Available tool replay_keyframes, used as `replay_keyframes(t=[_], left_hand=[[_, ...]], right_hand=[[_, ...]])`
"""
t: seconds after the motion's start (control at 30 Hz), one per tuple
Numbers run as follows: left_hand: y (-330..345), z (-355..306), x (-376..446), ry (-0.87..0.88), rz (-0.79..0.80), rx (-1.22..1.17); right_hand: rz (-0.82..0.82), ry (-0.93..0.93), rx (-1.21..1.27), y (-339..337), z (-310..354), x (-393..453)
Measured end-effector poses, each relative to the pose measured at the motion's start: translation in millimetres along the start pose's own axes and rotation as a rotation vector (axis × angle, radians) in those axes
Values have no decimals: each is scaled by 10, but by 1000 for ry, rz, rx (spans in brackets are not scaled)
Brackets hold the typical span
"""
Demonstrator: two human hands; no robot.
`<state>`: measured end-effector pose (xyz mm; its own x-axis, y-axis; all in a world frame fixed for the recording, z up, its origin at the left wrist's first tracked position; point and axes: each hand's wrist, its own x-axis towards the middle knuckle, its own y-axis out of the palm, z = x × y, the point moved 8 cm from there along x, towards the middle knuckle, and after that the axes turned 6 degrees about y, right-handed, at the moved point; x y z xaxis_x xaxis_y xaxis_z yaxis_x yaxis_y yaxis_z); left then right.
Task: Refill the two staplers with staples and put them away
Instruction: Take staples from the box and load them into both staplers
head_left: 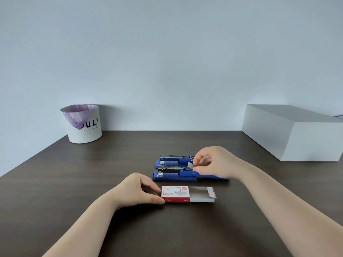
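Observation:
Two blue staplers lie side by side on the dark wooden table, both flipped open with their metal staple channels exposed: the far stapler [173,160] and the near stapler [176,175]. My right hand [211,162] hovers over their right ends, pinching a small grey strip of staples [190,165] between thumb and fingers. In front of the staplers lies a red and white staple box [175,193] with its inner tray [202,195] slid out to the right. My left hand [141,190] grips the box's left end.
A white bin [87,132] with a purple liner stands at the back left against the wall. A large white box [289,134] sits at the back right. The table [111,160] stretches out to the left and towards me.

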<state>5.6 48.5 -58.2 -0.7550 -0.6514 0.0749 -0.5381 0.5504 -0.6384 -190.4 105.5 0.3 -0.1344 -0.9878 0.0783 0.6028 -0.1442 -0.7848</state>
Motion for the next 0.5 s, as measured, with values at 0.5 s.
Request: replay_keyframes(t=[0.5], left_hand=[[-484,233,133,-45,-484,-98]], right_hand=[[30,-58,-165,239,68,334]])
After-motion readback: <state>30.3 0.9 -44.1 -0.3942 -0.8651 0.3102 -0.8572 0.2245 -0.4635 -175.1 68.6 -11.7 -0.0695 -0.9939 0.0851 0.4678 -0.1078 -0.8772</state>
